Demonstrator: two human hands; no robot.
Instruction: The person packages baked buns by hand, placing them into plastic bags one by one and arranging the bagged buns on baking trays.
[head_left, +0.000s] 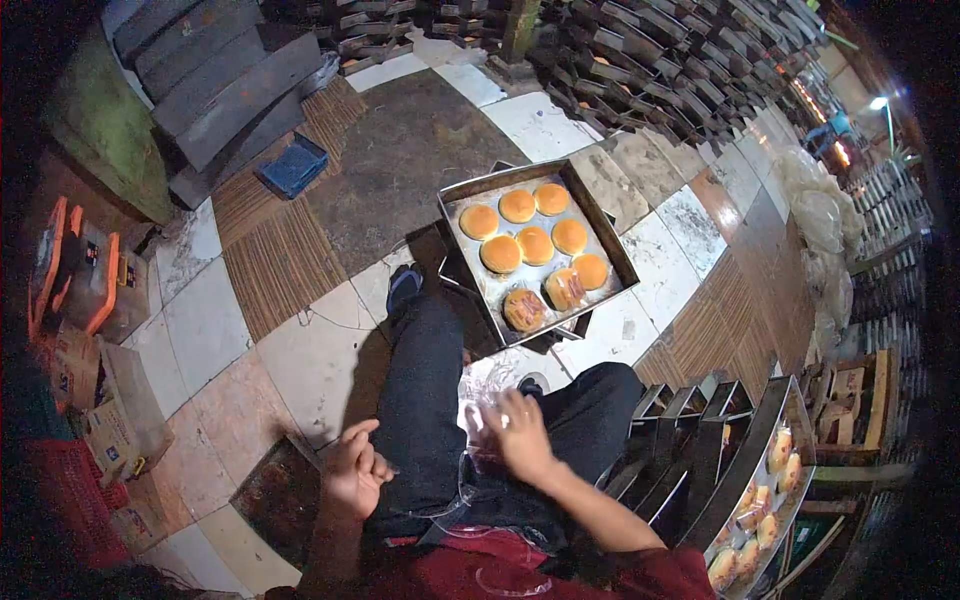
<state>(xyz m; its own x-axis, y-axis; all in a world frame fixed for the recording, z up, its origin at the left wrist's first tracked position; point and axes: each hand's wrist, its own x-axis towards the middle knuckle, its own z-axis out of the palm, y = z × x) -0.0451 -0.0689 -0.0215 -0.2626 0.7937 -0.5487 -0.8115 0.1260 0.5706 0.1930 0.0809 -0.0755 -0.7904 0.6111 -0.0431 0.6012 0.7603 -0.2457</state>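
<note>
My left hand (358,470) is raised beside my left thigh, fingers loosely curled and apart, with nothing visible in them. My right hand (522,438) is over my lap, smeared by motion, its fingers at a pile of clear plastic bags (488,385) between my legs. I cannot tell whether it grips one. In front of me stands a square metal tray (616,250) holding several round golden buns (535,245). The buns nearest me, such as the wrapped bun (524,310), are in clear plastic with reddish print.
To my right, a second tray (745,450) holds several wrapped buns (768,505) and rests on stacked dark trays (665,490). More metal trays (660,70) are piled at the back. A blue tray (292,166) lies on the floor at left, near orange-edged bins (100,280) and cardboard boxes (105,430).
</note>
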